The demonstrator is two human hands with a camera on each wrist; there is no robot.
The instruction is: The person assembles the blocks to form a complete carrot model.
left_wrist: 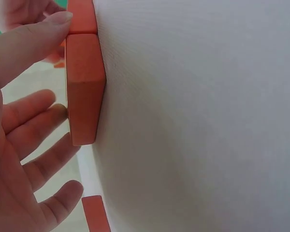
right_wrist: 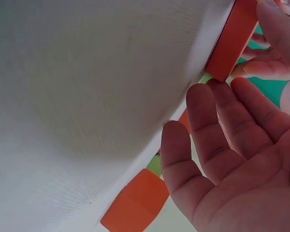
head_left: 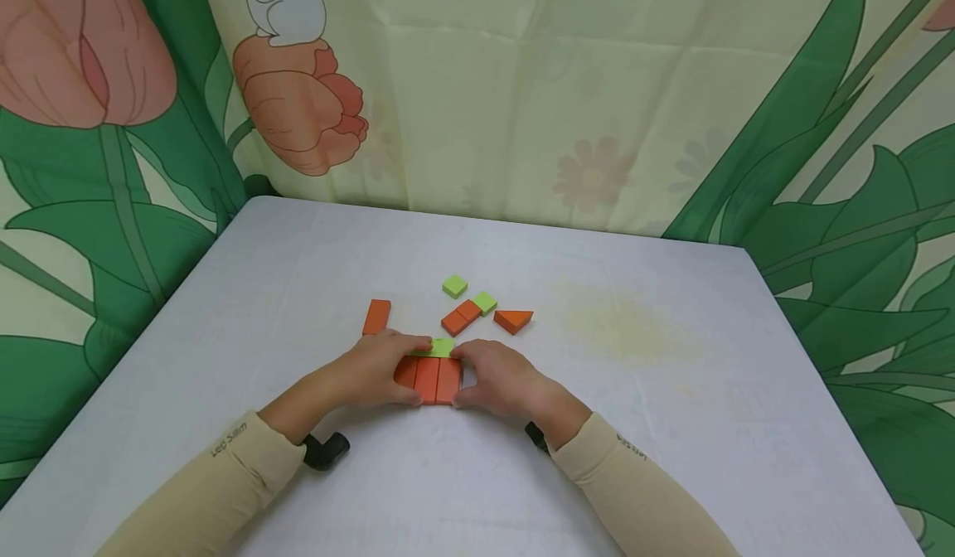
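A row of orange rectangular blocks (head_left: 428, 381) lies side by side on the white tabletop, with green blocks (head_left: 443, 347) along its far end. From the left, my left hand (head_left: 376, 366) holds the row, thumb at the near edge and index finger by the green; its other fingers spread loosely beside the end block (left_wrist: 86, 92) in the left wrist view. My right hand (head_left: 503, 375) spans the right side likewise, thumb at the near corner and fingertips at the far end of an orange block (right_wrist: 234, 41) in the right wrist view. Part of the leftmost block is hidden.
Beyond the row lie a green block (head_left: 454, 286), another green block (head_left: 485, 303) touching a pair of small orange blocks (head_left: 461, 317), and an orange triangular block (head_left: 513, 320). A loose orange rectangular block (head_left: 376, 317) lies just past my left hand. A printed curtain (head_left: 477, 84) hangs behind the table.
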